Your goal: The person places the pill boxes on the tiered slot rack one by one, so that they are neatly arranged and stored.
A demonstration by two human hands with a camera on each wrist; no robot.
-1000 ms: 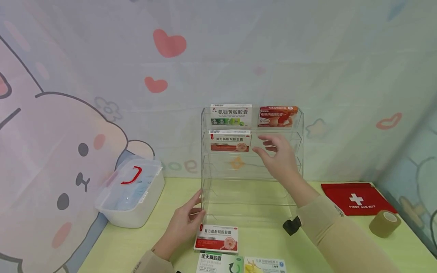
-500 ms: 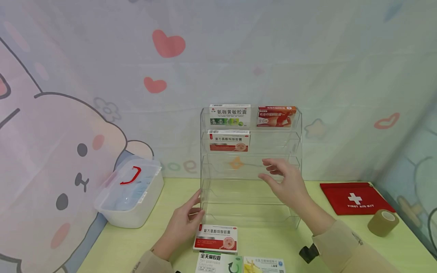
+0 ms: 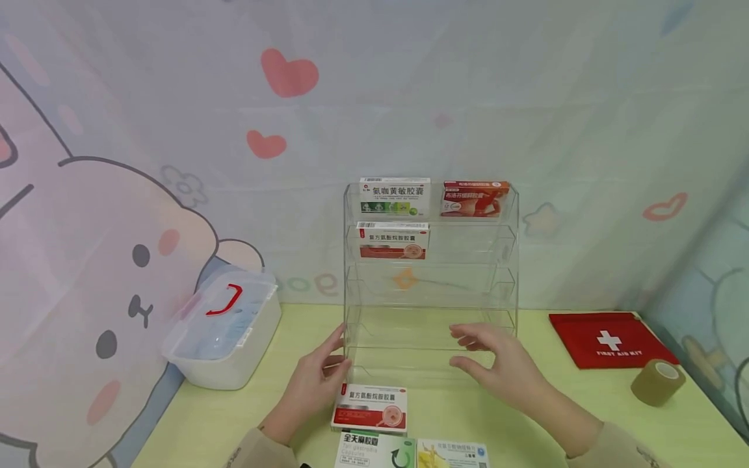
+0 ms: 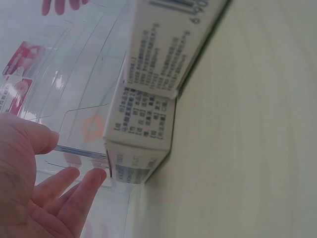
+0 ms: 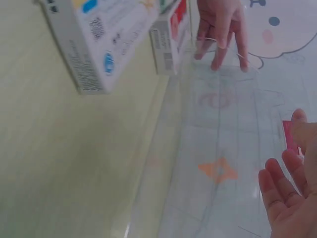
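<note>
A clear tiered display rack (image 3: 409, 349) stands on the table. My left hand (image 3: 315, 378) holds its left side edge, thumb and fingers on either side of the panel in the left wrist view. My right hand (image 3: 503, 364) hangs before the lower right tiers with a gap between thumb and fingers and nothing in it. The top tier carries a white-green medicine box (image 3: 394, 198) and a red medicine box (image 3: 474, 199); a white-red medicine box (image 3: 393, 242) sits at left one tier down. A matching white-red box (image 3: 370, 408) lies flat before the rack.
Nearer me lie a white-green capsule box (image 3: 374, 451) and a white-yellow box (image 3: 453, 455), both cut by the frame edge. A lidded white bin (image 3: 228, 370) stands left. A red first aid pouch (image 3: 611, 351) and a tan bandage roll (image 3: 657, 389) lie right.
My right hand has come down from beside the second-tier box to the lower tiers, staying spread and holding nothing. My left hand and the boxes have kept their places.
</note>
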